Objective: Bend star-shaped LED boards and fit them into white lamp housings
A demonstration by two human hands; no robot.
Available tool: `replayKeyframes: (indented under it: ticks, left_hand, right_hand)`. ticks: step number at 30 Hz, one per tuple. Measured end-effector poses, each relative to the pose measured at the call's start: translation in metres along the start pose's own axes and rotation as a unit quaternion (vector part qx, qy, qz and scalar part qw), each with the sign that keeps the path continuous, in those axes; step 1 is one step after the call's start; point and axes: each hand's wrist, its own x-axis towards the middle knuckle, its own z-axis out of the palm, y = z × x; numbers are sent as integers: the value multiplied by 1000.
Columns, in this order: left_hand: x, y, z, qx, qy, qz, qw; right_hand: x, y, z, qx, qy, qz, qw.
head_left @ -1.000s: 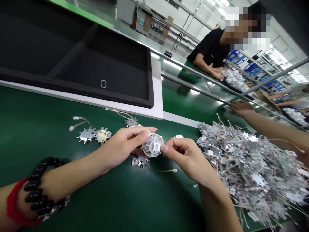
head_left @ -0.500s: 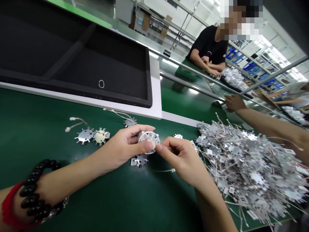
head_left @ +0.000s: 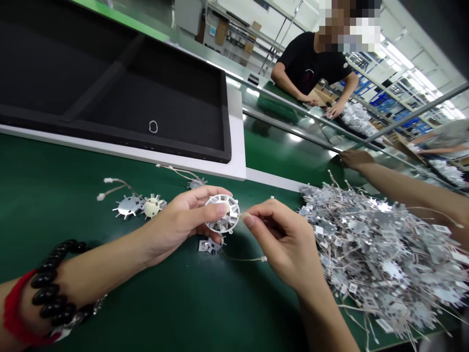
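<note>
My left hand (head_left: pixel 186 212) is closed round a white spoked ring (head_left: pixel 231 221), with the thumb pressed on its centre. At the ring's right side my right hand (head_left: pixel 282 239) pinches a thin wire (head_left: pixel 240 215) between thumb and forefinger. Below the ring lies a silver star-shaped plate (head_left: pixel 213 246) with a lead ending in a white plug (head_left: pixel 264 259). To the left rest a silver toothed disc (head_left: pixel 128 207) and a cream-centred toothed disc (head_left: pixel 152 208). Another silver plate (head_left: pixel 197 183) with wires lies behind my left hand.
A big heap of silver toothed plates with wires (head_left: pixel 381 249) covers the table's right side. A black tray (head_left: pixel 227 142) holding a small pale loop (head_left: pixel 153 127) stands at the back left. Another person's arm (head_left: pixel 399 181) reaches in behind the heap; a co-worker (head_left: pixel 304 68) is across the line.
My left hand has turned the ring so its spoked face shows more fully. My right hand has shifted slightly right, away from the ring. The co-worker opposite has moved their arms apart.
</note>
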Motion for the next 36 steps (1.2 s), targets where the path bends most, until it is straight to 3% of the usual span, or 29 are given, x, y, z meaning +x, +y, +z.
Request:
replayKeyframes:
  ticks: [4,9,18,20,23,27,33,36]
  left_hand:
    - [0,1,-1,-33,-24,-19,999]
    - [4,1,-5,-56,-38,-35,997]
    - [2,1,-6,-45,-55,-22,997]
    - [1,-1,-5,-37,-55,5,998]
    - [0,-5,-6,-6,-61,97,993]
    - [-4,-7,-11,115,-87,207,968]
    - [-8,-5,-7,218,-41,312,924]
    - [-8,-7,-6,236,-50,340,909]
  right_hand:
    - [0,4,3,-31,21,-112,993]
    - [-3,15,8,-116,51,-236,964]
    - [-4,8,5,-135,38,-209,968]
    - [-4,3,4,-112,24,-181,977]
    - [-4,0,2,-61,7,-154,986]
    - [-4,4,-1,-38,14,-180,983]
    - [-2,6,-3,-10,-20,-186,982]
    - [-2,4,-4,17,-33,-175,984]
